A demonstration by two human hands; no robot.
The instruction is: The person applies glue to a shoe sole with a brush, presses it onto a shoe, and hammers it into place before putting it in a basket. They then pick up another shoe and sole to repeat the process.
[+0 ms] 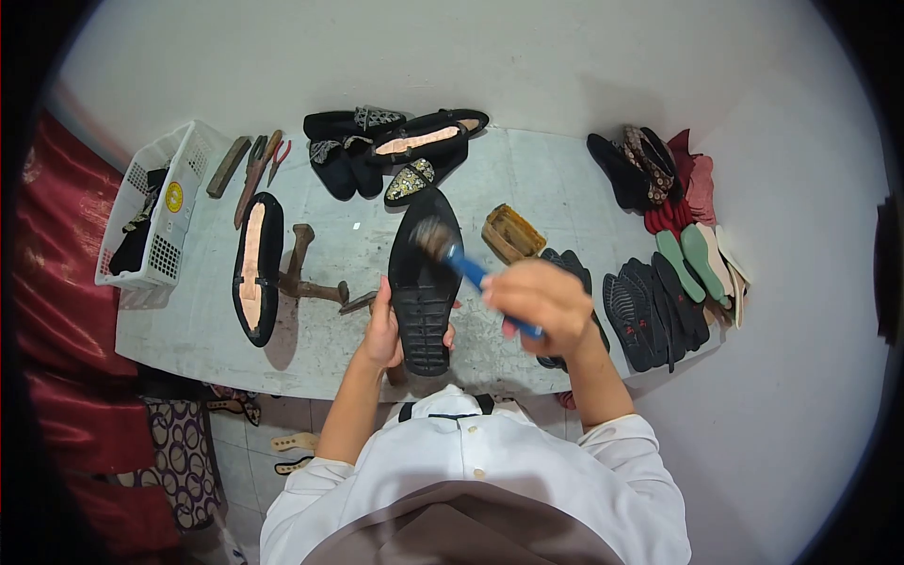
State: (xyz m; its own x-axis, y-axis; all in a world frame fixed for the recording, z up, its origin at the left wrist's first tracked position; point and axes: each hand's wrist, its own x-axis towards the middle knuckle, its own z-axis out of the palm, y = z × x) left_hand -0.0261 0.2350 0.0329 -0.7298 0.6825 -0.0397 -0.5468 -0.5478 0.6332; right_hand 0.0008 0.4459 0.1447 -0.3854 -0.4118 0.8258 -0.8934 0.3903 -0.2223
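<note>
In my left hand (381, 331) is a black shoe sole (423, 315), gripped by its edges with the thumb on the left side and fingertips showing on the right. Its ridged heel end points toward me. My right hand (546, 303) is wrapped around the blue handle of a paintbrush (468, 267). The brush's bristles, smeared by motion, overlap the upper part of the sole. Just right of the sole stands a yellowish-brown, stained open container (513, 234). An iron shoe anvil (299, 268) rests on the table to the left.
Left of the anvil, a black shoe (258, 273) lies bottom up. A white basket (141, 273), pliers (280, 160) and other tools sit at the back left. Several black shoes (344, 169) stand along the wall. Black soles (640, 315) and green insoles (695, 259) lie right on the table (198, 348).
</note>
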